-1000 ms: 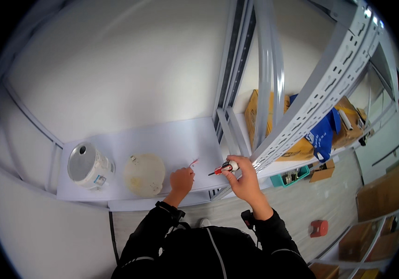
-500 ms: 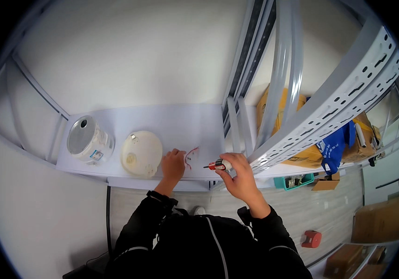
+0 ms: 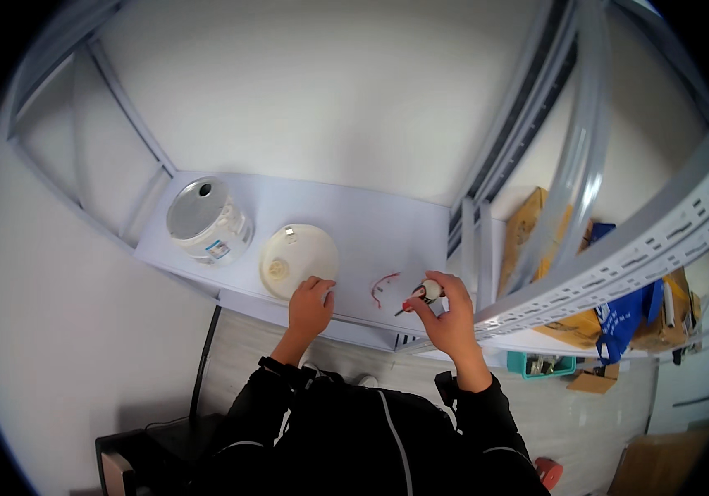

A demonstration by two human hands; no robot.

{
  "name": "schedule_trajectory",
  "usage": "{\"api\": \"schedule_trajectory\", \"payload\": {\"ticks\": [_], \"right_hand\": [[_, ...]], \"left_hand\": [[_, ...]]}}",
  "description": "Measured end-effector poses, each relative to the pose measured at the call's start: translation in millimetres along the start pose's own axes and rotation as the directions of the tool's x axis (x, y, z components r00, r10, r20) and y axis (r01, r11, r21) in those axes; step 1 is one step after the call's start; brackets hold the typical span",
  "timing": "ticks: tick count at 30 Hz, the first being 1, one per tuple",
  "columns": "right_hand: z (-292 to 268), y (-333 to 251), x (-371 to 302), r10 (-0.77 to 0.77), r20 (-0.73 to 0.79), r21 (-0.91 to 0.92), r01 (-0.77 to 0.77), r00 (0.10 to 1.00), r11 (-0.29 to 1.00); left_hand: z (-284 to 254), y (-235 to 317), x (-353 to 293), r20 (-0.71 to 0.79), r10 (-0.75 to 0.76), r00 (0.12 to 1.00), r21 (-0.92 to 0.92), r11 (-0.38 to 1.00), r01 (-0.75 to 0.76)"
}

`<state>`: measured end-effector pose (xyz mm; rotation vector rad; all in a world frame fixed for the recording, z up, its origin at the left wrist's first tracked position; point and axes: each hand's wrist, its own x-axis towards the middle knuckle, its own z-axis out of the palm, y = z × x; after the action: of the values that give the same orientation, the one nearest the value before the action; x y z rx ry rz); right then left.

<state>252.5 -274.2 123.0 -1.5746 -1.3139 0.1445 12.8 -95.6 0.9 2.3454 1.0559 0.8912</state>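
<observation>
My right hand (image 3: 449, 318) grips a short screwdriver (image 3: 423, 296) with a red, black and white handle, its dark tip pointing down and left above the shelf's front edge. My left hand (image 3: 311, 307) is at the near right rim of a round off-white disc (image 3: 313, 249), its fingers curled together. Whatever they pinch, if anything, is hidden. On the disc lie a small silvery piece (image 3: 291, 234) and a round cream-coloured fitting (image 3: 277, 269). Thin red wires (image 3: 383, 286) rest on the shelf between my hands.
A white bucket (image 3: 212, 227) with a grey lid stands on the shelf (image 3: 371, 207), left of the disc. Perforated grey metal uprights (image 3: 619, 285) rise close by my right hand. Beyond them are cardboard boxes (image 3: 528, 231), a blue bag (image 3: 619, 322) and a teal bin (image 3: 540, 365).
The view has turned, shifting the scene. My left hand has moved from beside the red wires to the disc's near rim. My right hand has tilted the screwdriver tip downward.
</observation>
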Motion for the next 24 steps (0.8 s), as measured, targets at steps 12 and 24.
{"api": "schedule_trajectory", "payload": {"ticks": [12,24], "right_hand": [[86.3,-3.0,32.7,0.354,0.374,0.141,-0.429,0.858,0.892],[238.3,35.5,19.0,0.306,0.417,-0.303,-0.187,0.856,0.934]], "left_hand": [[-56.0,-96.0,-2.1,-0.099,-0.071,0.993,0.23,0.969,0.092],[-76.0,-168.8,63.2,0.505,0.17,0.846,0.156,0.946,-0.283]]}}
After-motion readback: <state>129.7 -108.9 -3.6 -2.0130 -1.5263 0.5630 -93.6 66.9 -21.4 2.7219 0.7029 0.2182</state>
